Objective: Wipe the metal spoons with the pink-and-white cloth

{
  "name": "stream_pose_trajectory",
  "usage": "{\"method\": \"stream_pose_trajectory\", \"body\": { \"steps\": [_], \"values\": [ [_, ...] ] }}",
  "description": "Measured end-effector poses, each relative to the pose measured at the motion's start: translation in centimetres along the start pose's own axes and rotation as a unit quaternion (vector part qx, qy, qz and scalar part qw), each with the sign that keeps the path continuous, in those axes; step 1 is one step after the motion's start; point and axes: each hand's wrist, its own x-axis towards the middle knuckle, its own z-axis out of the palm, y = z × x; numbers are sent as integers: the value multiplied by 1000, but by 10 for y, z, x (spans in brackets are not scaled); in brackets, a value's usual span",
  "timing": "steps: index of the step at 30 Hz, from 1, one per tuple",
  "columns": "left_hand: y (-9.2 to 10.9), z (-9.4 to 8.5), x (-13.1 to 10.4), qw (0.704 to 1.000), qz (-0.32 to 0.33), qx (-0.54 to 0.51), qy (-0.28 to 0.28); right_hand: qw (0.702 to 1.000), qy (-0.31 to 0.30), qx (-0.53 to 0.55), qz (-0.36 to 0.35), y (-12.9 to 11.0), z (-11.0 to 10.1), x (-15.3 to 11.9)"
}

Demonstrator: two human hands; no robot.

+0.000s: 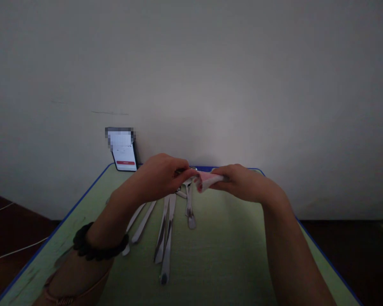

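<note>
My right hand (242, 182) is closed on a small pink and white cloth (204, 180), pinching its right end between thumb and fingers. The cloth is folded, and its left end curls downward above the table. My left hand (162, 176) is closed in a pinch, with its fingertips against the cloth's left edge. What those fingers hold, if anything, is hidden. Below my hands, metal cutlery lies on the table: two long knives (166, 255) in the middle, a spoon-like piece (191, 221) to their right, and flat handles (143, 227) to their left, partly behind my left wrist.
A lit phone (125, 157) leans against the grey wall (210, 85) at the table's back left. The green table (223, 255) has a blue edge and touches or nearly touches the wall. White cables (19, 251) run across the dark floor at the left.
</note>
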Motion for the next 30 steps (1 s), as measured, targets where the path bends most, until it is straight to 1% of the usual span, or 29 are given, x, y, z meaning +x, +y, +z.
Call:
{"method": "stream_pose_trajectory", "body": {
  "steps": [5,9,18,24,30],
  "values": [
    [1,0,0,1000,-3,2,2,1000,-10,0,0,-1,-1,0],
    [0,0,0,1000,-3,4,4,1000,-9,1,10,0,0,0],
    [-1,1,0,1000,4,-1,9,1000,-5,1,6,0,0,0],
    [-6,1,-1,1000,5,5,21,1000,-10,10,20,6,-1,-1],
    [-7,0,-2,1000,9,4,18,999,-12,9,29,9,-2,-2]
  ]
}}
